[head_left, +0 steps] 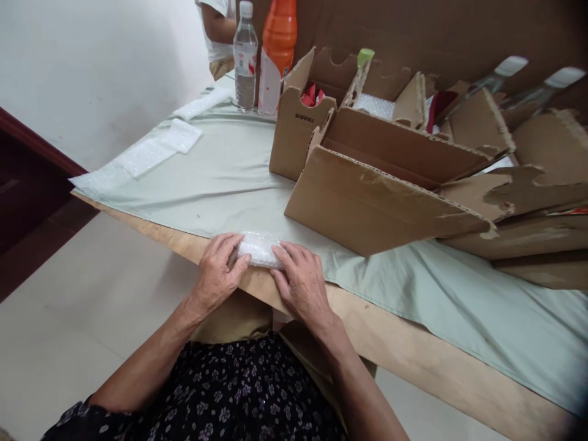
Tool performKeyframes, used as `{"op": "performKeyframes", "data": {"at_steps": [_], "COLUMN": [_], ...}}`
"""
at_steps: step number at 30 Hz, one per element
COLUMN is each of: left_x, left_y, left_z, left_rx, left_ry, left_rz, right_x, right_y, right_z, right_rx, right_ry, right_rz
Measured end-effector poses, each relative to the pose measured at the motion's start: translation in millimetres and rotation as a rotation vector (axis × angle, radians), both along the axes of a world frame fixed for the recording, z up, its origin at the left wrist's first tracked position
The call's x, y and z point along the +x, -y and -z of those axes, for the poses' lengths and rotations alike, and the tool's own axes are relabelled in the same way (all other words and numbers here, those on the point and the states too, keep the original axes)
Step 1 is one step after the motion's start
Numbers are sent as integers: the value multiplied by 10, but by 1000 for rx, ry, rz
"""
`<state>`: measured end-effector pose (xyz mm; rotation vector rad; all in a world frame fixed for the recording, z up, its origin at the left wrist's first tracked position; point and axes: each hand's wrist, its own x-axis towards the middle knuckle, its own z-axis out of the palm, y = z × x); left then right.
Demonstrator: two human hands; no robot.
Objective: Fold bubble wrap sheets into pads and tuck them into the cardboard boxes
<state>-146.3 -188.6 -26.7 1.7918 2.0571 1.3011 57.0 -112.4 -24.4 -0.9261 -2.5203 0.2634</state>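
Note:
A roll of bubble wrap (261, 248) lies at the table's front edge, between my two hands. My left hand (221, 269) is curled round its left end, thumb at the near side and fingers over the top. The fingers of my right hand (301, 275) rest over the right end, with the thumb just below. Whether anything is inside the wrap is hidden. Just beyond my right hand stands a cardboard box with dividers (367, 193). Flat bubble wrap sheets (149, 156) lie on the green cloth to the left.
A clear bottle (245, 61) and an orange bottle (278, 46) stand behind, left of the box. More cardboard (542, 236) fills the right side. The green cloth (225, 153) covers a wooden table (390, 327). A person's arm (218, 24) shows at the back.

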Motion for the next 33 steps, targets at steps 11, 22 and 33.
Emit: {"op": "performKeyframes", "data": {"at_steps": [11, 22, 33], "left_x": [289, 540, 839], "left_y": [204, 203, -154], "left_z": [-199, -333, -471], "left_rx": [-185, -184, -48], "left_ry": [791, 284, 86], "left_rz": [-9, 485, 648], "right_x": [88, 593, 746], "right_y": [205, 45, 12], "right_z": [-138, -260, -465], "right_rx": [-345, -835, -815], "right_ry": [-294, -389, -352], "right_rz": [-54, -135, -59]}}
